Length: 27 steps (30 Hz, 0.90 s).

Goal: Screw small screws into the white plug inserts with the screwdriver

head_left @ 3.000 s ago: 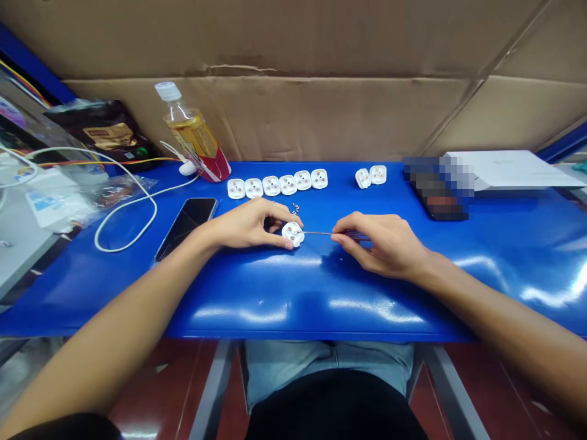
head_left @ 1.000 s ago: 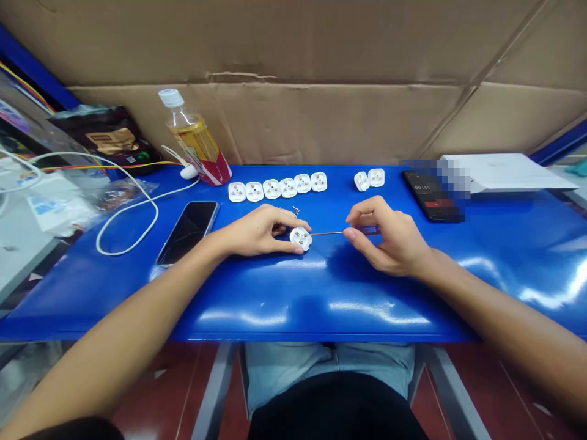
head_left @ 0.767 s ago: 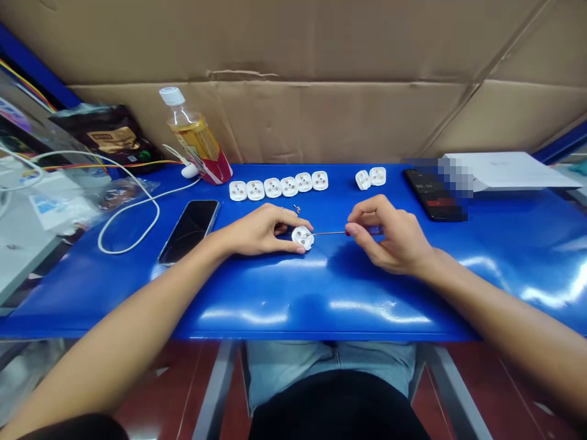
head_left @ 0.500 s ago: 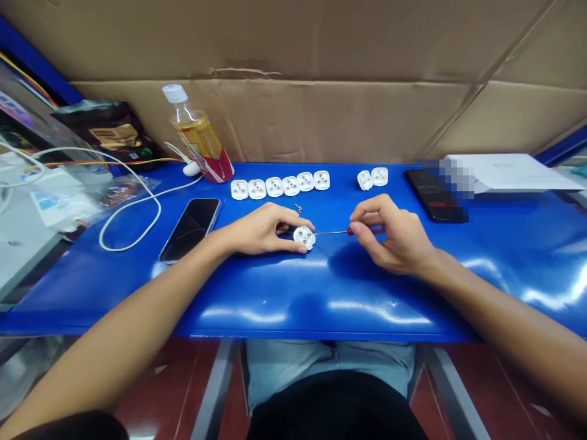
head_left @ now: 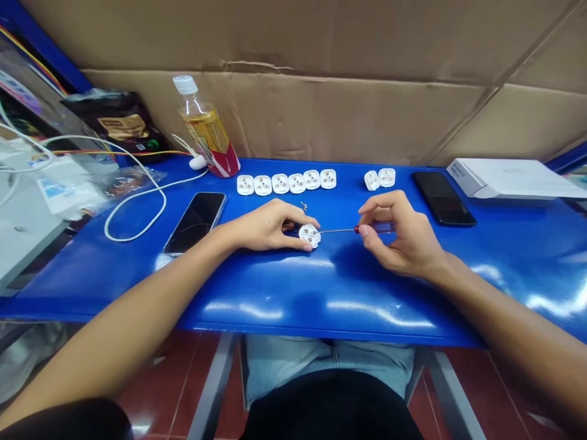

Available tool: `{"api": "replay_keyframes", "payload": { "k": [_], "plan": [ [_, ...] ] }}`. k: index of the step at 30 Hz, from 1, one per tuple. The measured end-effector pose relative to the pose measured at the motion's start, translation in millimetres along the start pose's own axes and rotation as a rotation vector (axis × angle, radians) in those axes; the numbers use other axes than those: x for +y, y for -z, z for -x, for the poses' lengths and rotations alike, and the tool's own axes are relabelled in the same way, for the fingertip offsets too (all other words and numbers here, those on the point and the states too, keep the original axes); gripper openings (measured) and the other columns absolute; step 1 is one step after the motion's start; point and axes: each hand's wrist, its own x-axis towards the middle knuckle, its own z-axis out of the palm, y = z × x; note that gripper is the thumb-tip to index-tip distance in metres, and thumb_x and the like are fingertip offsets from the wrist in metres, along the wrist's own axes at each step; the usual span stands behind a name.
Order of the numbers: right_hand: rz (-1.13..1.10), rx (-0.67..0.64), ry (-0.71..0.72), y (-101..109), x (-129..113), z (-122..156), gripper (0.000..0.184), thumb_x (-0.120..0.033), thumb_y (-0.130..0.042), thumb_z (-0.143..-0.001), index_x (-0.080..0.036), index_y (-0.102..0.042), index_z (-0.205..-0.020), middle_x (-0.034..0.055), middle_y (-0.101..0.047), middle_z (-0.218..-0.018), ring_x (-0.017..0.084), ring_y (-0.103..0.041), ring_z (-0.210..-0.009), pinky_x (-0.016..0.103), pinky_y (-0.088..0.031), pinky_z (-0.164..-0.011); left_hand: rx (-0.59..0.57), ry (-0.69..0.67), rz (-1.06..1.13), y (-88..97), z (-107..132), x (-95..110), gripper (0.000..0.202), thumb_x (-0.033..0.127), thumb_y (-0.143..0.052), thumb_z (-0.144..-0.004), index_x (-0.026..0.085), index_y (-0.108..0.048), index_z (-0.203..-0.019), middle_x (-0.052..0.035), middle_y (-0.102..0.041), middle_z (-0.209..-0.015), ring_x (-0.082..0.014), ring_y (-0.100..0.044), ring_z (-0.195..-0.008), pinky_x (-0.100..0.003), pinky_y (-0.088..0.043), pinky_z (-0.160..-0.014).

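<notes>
Between thumb and forefinger, my left hand [head_left: 273, 226] grips a small white plug part [head_left: 310, 236] with metal terminals, held at the blue table's surface. My right hand [head_left: 403, 235] is closed on a screwdriver [head_left: 337, 230] with a red collar and thin metal shaft. The shaft points left and its tip meets the right side of the plug part; exactly what it touches is too small to make out. Just behind my left hand lie a few tiny metal screws [head_left: 304, 206]. A row of similar white plug parts [head_left: 280, 183] stretches behind them, with two more plug parts [head_left: 386, 177] further right.
A dark phone [head_left: 196, 223] lies left of my left hand; another black phone [head_left: 444, 197] rests at the right, beside a white box [head_left: 509, 177]. A drink bottle [head_left: 208, 134] stands at the back left near a white cable [head_left: 137, 198]. Cardboard [head_left: 343, 116] lines the back.
The view has shifted slightly, moving the scene a little to the right. Both hands keep their hold on the plug part and screwdriver, and the shaft still meets the plug part.
</notes>
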Motion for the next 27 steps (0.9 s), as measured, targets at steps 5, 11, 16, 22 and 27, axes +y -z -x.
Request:
{"api": "replay_keyframes", "payload": {
  "k": [5,11,16,22,27],
  "plan": [
    [-0.010,0.003,-0.006,-0.8,-0.3,-0.4,0.025,-0.026,-0.066,-0.097,-0.027,-0.053,-0.118,0.0016,-0.075,-0.086,0.021,-0.077,-0.070,0.030,-0.059,-0.061,-0.003,-0.006,-0.001,-0.4,0.6,1.1,0.046,0.047,-0.079,-0.091,0.018,-0.079,-0.127,-0.0041,-0.075,-0.090,-0.0138,-0.055,-0.073,-0.025,-0.040,-0.067],
    [0.027,0.018,-0.037,-1.1,-1.9,-1.4,0.020,-0.026,-0.065,-0.098,-0.028,-0.054,-0.115,-0.0013,-0.073,-0.076,0.021,-0.074,-0.062,0.030,-0.056,-0.056,-0.007,0.009,0.002,-0.7,0.9,0.7,0.046,0.046,-0.079,-0.091,0.019,-0.078,-0.129,-0.0037,-0.076,-0.095,-0.0135,-0.056,-0.075,-0.025,-0.040,-0.068],
    [-0.032,-0.003,-0.027,-0.9,-0.9,-0.9,0.028,-0.025,-0.067,-0.095,-0.028,-0.052,-0.118,0.0027,-0.076,-0.091,0.022,-0.077,-0.075,0.033,-0.061,-0.066,0.001,-0.008,-0.010,-0.8,0.5,-0.1,0.046,0.047,-0.079,-0.092,0.019,-0.078,-0.129,-0.0037,-0.075,-0.092,-0.0138,-0.056,-0.075,-0.025,-0.040,-0.068],
    [-0.032,-0.041,-0.048,2.0,-1.4,-2.1,0.026,-0.029,-0.067,-0.096,-0.028,-0.052,-0.118,0.0028,-0.076,-0.091,0.023,-0.078,-0.076,0.032,-0.060,-0.066,-0.007,0.001,-0.009,-0.8,0.3,-1.4,0.047,0.049,-0.078,-0.092,0.020,-0.078,-0.129,-0.0038,-0.075,-0.094,-0.0141,-0.056,-0.076,-0.026,-0.039,-0.068],
    [0.036,-0.054,-0.104,3.2,-0.7,-4.3,0.012,-0.032,-0.063,-0.099,-0.028,-0.056,-0.108,0.0005,-0.075,-0.080,0.022,-0.077,-0.067,0.030,-0.052,-0.056,-0.006,0.008,-0.008,-0.5,0.2,-0.8,0.047,0.050,-0.078,-0.092,0.021,-0.078,-0.129,-0.0034,-0.074,-0.091,-0.0140,-0.055,-0.075,-0.026,-0.039,-0.067]
  ]
}}
